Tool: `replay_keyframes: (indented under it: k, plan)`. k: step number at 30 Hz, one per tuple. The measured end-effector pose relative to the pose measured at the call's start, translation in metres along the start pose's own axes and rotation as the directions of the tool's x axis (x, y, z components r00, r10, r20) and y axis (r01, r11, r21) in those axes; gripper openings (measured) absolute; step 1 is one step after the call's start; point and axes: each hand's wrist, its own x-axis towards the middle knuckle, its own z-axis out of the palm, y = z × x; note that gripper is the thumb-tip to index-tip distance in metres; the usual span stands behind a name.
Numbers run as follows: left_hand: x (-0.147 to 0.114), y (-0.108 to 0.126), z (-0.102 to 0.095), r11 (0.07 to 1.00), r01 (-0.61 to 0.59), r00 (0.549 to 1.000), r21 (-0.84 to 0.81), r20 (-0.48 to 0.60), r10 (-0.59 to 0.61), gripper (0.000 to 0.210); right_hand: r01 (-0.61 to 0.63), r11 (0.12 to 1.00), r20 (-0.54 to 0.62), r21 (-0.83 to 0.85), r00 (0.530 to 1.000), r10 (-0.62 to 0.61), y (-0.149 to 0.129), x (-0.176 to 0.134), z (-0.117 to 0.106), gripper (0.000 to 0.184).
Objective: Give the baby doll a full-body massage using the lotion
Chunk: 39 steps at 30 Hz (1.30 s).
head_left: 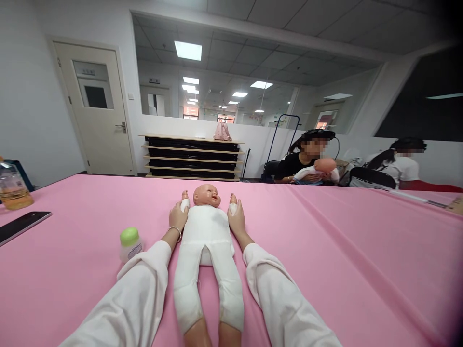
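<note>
A baby doll (207,226) with a white cloth body lies on its back on the pink tablecloth (325,270), its head away from me and its legs toward me. My left hand (178,215) is wrapped round the doll's arm on the left. On the other side my right hand (237,219) grips the doll's other arm. Both of the doll's small hands stick up above my fingers, beside its head. Just left of my left forearm stands a small jar (130,245) with a green lid.
At the left edge are a phone (23,226) and a bottle of yellow liquid (13,188). Past the table, a seated person (294,164) holds another doll (324,166), and a second person (408,166) sits farther right. A low shelf (193,156) stands against the wall.
</note>
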Motion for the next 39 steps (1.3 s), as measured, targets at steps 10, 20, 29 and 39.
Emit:
replay_keyframes:
  k: [10,20,29,39]
  plan:
    - [-0.062,-0.013,-0.042,0.913,-0.386,0.918,-0.133,-0.155,0.365,0.028,0.133,0.981,0.057,0.139,0.988,-0.142,-0.030,-0.062,-0.047,0.063]
    - [-0.110,-0.016,-0.082,0.886,-0.433,0.901,-0.164,-0.042,0.433,0.026,0.181,0.969,0.251,0.167,0.943,-0.220,-0.053,-0.109,-0.078,0.059]
    - [-0.066,0.005,-0.048,0.970,-0.234,0.972,-0.060,-0.046,0.232,0.059,0.075,0.971,0.027,0.225,0.996,-0.083,-0.034,-0.041,-0.037,0.073]
    - [0.001,-0.003,-0.014,0.967,-0.063,0.988,0.248,0.153,0.025,0.052,-0.080,0.990,0.170,0.115,0.984,0.059,-0.003,0.007,0.006,0.039]
